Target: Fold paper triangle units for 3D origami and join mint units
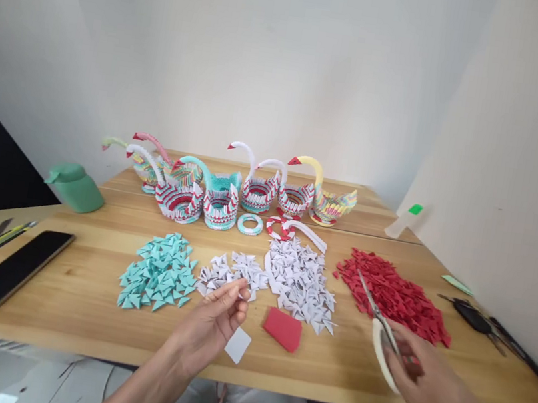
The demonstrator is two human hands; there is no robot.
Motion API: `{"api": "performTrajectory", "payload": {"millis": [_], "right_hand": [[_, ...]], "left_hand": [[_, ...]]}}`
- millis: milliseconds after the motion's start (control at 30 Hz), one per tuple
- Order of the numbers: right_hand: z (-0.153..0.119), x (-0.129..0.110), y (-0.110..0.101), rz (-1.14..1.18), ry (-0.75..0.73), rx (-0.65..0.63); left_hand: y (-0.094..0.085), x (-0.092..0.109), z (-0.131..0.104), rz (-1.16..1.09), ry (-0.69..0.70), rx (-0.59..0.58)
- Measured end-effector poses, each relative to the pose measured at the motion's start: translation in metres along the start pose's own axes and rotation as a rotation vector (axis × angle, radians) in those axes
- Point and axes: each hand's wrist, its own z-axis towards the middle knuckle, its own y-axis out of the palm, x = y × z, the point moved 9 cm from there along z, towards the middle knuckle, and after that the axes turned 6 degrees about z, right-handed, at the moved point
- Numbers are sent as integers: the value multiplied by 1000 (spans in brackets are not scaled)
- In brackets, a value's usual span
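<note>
White-handled scissors [382,340] are gripped in my right hand [424,379], with the blades pointing up and left towards a heap of red folded paper pieces [396,295]. My left hand [215,325] is closed in a pinch near the front middle of the table; I cannot make out what, if anything, is between the fingertips. Just below those fingers lies a small white paper square [238,345]. A stack of red paper [283,329] sits to its right. Behind my left hand are heaps of white folded paper triangles [300,280], and turquoise ones [160,273] lie further left.
Several paper swans [221,198] stand along the back of the wooden table [324,371]. Two paper rings [250,224] and a curved white neck piece [311,236] lie before them. A phone [11,269] and green container [76,187] are left; keys [474,320] are right.
</note>
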Motion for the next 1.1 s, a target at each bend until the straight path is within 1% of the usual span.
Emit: {"api": "performTrajectory", "payload": {"millis": [33,67,100,133,167,200,267,333,433,500,600,733,900,1100], "right_hand": [[-5,-10,4,63,31,-48],[-13,-18,17,285,124,-157],[-24,-32,33,525,197,-269],[-36,-48,48,722,256,-358],[-47,-65,61,859,293,-424],[-55,-81,69,958,300,-436],[-64,-101,77,1024,286,-371],[-66,-118,81,985,192,-365],[-64,-140,79,810,-6,-426],[-62,-149,76,707,-104,-447],[-60,-157,72,610,-188,-443],[-59,-164,71,546,-253,-425],[-57,-164,75,507,-265,-439],[-54,-166,68,504,-303,-360]], "left_hand": [[1,0,0,-13,-4,-10],[2,-1,-1,-27,-6,-20],[3,-1,-1,-40,-7,-33],[4,-1,-2,-50,-4,-45],[5,-1,-2,-57,1,-58],[5,0,-3,-61,11,-69],[3,1,-4,-62,39,-83],[1,3,-6,-58,62,-89],[-2,3,-8,-52,67,-103],[-2,4,-9,-47,65,-111],[-3,7,-10,-33,69,-101],[-5,9,-11,-26,74,-84],[-2,10,-11,-7,81,-109],[-3,10,-11,-10,83,-112]]}}
